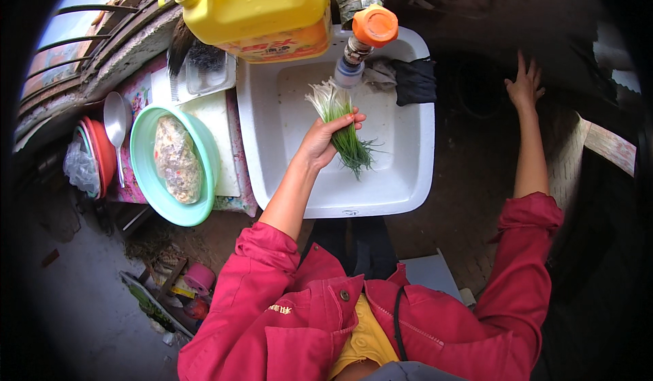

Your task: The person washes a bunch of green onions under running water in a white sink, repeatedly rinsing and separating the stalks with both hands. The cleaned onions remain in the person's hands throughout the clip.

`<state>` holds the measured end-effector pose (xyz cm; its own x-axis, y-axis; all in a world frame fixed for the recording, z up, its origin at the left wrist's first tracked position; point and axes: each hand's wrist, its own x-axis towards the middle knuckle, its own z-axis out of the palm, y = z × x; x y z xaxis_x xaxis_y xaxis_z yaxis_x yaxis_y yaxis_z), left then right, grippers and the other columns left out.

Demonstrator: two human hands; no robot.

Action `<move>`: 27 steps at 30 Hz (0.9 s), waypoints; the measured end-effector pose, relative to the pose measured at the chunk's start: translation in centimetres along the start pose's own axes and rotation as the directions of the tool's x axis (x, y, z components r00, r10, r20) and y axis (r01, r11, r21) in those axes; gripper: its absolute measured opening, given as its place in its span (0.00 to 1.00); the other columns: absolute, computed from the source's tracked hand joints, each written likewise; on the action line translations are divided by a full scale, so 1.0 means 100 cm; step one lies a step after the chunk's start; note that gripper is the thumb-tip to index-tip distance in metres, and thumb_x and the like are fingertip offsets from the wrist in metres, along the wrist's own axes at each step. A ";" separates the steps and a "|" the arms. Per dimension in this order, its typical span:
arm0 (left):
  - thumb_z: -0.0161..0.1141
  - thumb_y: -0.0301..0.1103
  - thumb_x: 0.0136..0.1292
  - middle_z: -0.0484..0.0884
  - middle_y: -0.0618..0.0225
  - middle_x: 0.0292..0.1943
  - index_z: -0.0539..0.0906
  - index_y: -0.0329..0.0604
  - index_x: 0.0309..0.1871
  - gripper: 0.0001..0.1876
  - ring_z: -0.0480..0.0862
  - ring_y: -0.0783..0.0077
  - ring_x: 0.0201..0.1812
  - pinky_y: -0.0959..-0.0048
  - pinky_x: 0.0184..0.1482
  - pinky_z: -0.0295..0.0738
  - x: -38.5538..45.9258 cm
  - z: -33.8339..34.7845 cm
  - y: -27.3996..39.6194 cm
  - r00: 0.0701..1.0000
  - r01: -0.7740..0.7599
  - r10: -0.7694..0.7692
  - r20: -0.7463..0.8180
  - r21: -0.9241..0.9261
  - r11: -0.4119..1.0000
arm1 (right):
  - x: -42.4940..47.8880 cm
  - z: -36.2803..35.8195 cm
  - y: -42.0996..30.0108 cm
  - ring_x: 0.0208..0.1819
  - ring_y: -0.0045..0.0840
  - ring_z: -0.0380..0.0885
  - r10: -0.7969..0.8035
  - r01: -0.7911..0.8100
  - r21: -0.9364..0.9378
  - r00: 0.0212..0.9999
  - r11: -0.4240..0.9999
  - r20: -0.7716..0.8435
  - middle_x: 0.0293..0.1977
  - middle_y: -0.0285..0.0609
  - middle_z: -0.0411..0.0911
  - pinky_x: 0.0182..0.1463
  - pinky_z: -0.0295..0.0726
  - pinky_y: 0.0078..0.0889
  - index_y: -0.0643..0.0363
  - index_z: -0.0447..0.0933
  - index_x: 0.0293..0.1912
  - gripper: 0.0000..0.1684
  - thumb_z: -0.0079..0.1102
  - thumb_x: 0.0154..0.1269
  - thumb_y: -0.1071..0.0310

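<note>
My left hand grips a bunch of chives over the white sink basin. The white root ends point away from me, just below the tap outlet, and the green tips hang toward me. No stream of water can be made out. An orange tap handle sits above the outlet. Far out to the right, past the basin, my right hand reaches over a dark area with its fingers spread and nothing in them. What lies beneath that hand is too dark to tell.
A yellow pump jug overhangs the basin's back left. Dark cloth drapes over the right rim. Left of the basin are a mint-green bowl holding a bagged mass, a metal ladle, red bowls and a clear plastic container.
</note>
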<state>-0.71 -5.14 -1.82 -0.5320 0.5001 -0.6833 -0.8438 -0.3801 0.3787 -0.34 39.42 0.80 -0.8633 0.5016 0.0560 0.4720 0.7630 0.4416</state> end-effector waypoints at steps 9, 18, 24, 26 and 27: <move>0.57 0.27 0.64 0.79 0.65 0.31 0.74 0.31 0.52 0.15 0.80 0.72 0.36 0.75 0.43 0.76 0.002 -0.013 -0.005 0.999 -0.015 0.016 0.048 -0.014 1.000 | -0.107 -0.115 -0.138 0.33 0.18 0.78 -0.499 -0.017 0.999 0.866 0.033 0.031 0.32 0.38 0.78 0.36 0.77 0.21 0.62 0.81 0.44 0.10 0.57 0.63 0.76; 0.59 0.28 0.63 0.78 0.68 0.27 0.77 0.30 0.47 0.12 0.77 0.76 0.32 0.79 0.38 0.71 -0.016 -0.021 0.007 0.997 -0.049 0.042 0.067 0.112 0.992 | -0.110 -0.103 -0.205 0.35 0.43 0.78 -0.616 0.424 0.903 0.730 0.068 -0.297 0.31 0.48 0.77 0.40 0.77 0.39 0.62 0.81 0.40 0.11 0.61 0.55 0.74; 0.64 0.32 0.61 0.78 0.72 0.26 0.81 0.33 0.42 0.11 0.76 0.81 0.29 0.81 0.35 0.71 -0.018 -0.013 0.012 0.995 -0.070 0.085 -0.047 0.256 0.964 | -0.120 -0.115 -0.194 0.35 0.44 0.79 -0.644 0.440 0.896 0.701 0.051 -0.307 0.31 0.48 0.78 0.40 0.79 0.38 0.64 0.80 0.37 0.07 0.58 0.58 0.74; 0.64 0.32 0.61 0.78 0.72 0.26 0.82 0.33 0.41 0.11 0.76 0.81 0.28 0.81 0.34 0.70 -0.018 -0.011 0.013 0.995 -0.070 0.086 -0.055 0.257 0.964 | -0.120 -0.116 -0.191 0.33 0.44 0.79 -0.657 0.444 0.895 0.691 0.055 -0.302 0.31 0.49 0.78 0.39 0.79 0.39 0.65 0.79 0.37 0.06 0.57 0.58 0.75; 0.64 0.32 0.61 0.78 0.72 0.26 0.82 0.33 0.40 0.10 0.76 0.81 0.28 0.81 0.33 0.70 -0.018 -0.011 0.013 0.995 -0.068 0.086 -0.059 0.259 0.964 | -0.121 -0.115 -0.191 0.33 0.46 0.79 -0.659 0.444 0.892 0.695 0.079 -0.288 0.31 0.49 0.78 0.39 0.79 0.41 0.64 0.80 0.36 0.07 0.57 0.58 0.74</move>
<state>-0.76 -7.34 -0.76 -0.5977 0.4191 -0.6835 -0.7950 -0.1992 0.5730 -0.96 14.11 2.04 -0.9625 -0.2713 0.0059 -0.1869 0.6468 -0.7394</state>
